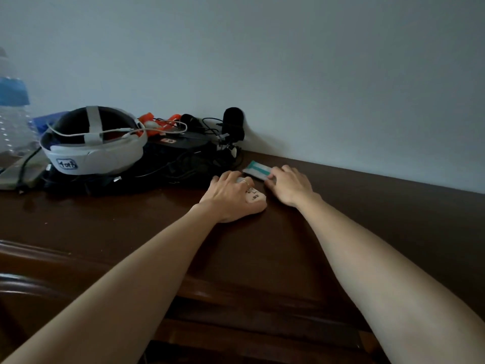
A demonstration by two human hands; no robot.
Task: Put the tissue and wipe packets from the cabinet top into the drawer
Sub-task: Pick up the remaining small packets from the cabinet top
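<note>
At far left, a clear water bottle [11,114] with a blue label, cut by the frame edge. Next, a white headset [91,145] resting on a heap of black cables and a black box [181,151], with orange pieces [157,122] and a black microphone [233,124] behind, close against the wall [288,61]. Crowded on that side of the dark wooden cabinet top [131,222]; bare wood toward the near edge and off to the right.

Centre: left hand [232,197], ring on one finger, palm down with fingers curled over a pale printed packet [256,196] lying flat on the wood, mostly hidden beneath. Just right: right hand [290,185], fingers bent onto the near end of a white packet with teal stripes [257,170], flat, near the wall. Whether either grip is tight, cannot tell. Below the front edge, dark cabinet front [249,324]; drawer not made out.
</note>
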